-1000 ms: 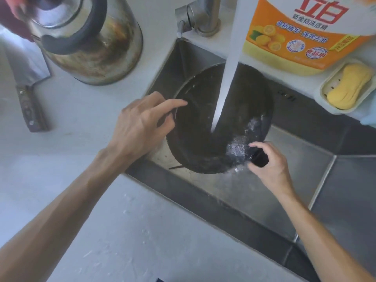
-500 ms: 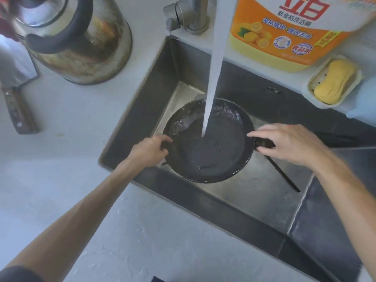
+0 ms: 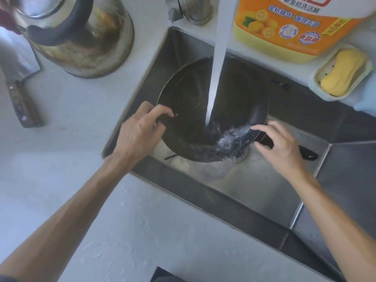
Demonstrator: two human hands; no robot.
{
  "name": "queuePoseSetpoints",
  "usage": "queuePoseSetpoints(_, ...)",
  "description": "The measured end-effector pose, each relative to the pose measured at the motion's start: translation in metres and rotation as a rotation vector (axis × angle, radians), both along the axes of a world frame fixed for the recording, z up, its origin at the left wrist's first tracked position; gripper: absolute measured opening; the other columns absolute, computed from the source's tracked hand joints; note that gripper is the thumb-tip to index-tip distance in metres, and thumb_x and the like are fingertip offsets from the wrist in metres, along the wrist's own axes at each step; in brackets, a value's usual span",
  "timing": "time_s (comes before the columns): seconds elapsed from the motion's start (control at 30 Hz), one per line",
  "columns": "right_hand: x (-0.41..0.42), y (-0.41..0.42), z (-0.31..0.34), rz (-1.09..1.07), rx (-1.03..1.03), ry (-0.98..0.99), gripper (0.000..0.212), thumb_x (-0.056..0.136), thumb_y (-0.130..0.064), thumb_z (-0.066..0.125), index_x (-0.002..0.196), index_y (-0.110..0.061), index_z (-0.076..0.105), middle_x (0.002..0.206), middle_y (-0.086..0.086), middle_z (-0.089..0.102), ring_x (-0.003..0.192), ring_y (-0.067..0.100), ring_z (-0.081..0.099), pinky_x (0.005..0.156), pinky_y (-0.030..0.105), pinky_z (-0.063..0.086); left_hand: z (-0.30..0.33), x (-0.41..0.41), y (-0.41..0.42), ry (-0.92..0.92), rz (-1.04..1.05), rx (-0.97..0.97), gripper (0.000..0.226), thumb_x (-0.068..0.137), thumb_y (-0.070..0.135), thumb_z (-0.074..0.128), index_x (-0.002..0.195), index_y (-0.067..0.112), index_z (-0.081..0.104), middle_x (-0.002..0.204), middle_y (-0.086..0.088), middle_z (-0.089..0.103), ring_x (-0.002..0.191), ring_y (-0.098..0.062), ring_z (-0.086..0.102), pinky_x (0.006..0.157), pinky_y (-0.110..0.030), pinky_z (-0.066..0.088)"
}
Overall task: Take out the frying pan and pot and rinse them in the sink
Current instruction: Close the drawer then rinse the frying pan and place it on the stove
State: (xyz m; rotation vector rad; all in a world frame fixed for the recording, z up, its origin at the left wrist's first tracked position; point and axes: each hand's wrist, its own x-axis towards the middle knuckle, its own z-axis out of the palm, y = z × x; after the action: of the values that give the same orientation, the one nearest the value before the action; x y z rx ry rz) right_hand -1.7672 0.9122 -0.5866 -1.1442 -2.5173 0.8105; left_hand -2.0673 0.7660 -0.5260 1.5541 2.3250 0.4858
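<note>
Frying pan is tilted in the sink under running water, so its rinse looks underway. Left hand pinches the rim; right hand is closed around the handle. No pot in the sink, so that's probably still to do.

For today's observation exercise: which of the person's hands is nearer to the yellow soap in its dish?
The right hand. It grips the frying pan handle, below and left of the yellow soap. The left hand holds the pan's far rim, much farther left.
</note>
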Motion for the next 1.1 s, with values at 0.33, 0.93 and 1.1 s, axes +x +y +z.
queuePoseSetpoints(0.33, 0.005, -0.014, -0.009, 0.141, -0.653, -0.114, 0.050, 0.085, -0.022, 0.068, 0.113, -0.059, 0.047, 0.120, -0.030, 0.055, 0.113, -0.015, 0.048, 0.104, 0.023, 0.036, 0.026, -0.017, 0.034, 0.168, -0.118, -0.164, 0.043, 0.082, 0.033, 0.041, 0.123, 0.025, 0.034, 0.077, -0.001, 0.065, 0.068, -0.033, 0.060, 0.058, -0.034, 0.036)
queuePoseSetpoints(0.93, 0.008, -0.006, 0.004, -0.127, 0.318, -0.039, 0.078, 0.073, -0.010, 0.077, 0.140, -0.014, 0.038, 0.105, 0.013, 0.063, 0.096, 0.024, 0.049, 0.081, 0.033, 0.039, -0.056, 0.000, 0.024, -0.697, 0.456, -0.075, 0.033, 0.073, -0.005, 0.068, 0.100, 0.010, 0.056, 0.101, -0.008, 0.065, 0.082, -0.016, 0.062, 0.079, -0.043, 0.055)
queuePoseSetpoints(1.1, 0.002, -0.002, 0.002, -0.238, 0.156, -0.168, 0.044, 0.071, -0.020, 0.075, 0.110, -0.018, 0.055, 0.077, 0.019, 0.066, 0.072, 0.041, 0.063, 0.061, 0.043, 0.050, -0.053, 0.000, 0.032, -0.691, 0.386, 0.106, 0.040, 0.072, -0.008, 0.064, 0.078, 0.029, 0.050, 0.081, 0.003, 0.063, 0.072, -0.014, 0.056, 0.063, -0.040, 0.047)
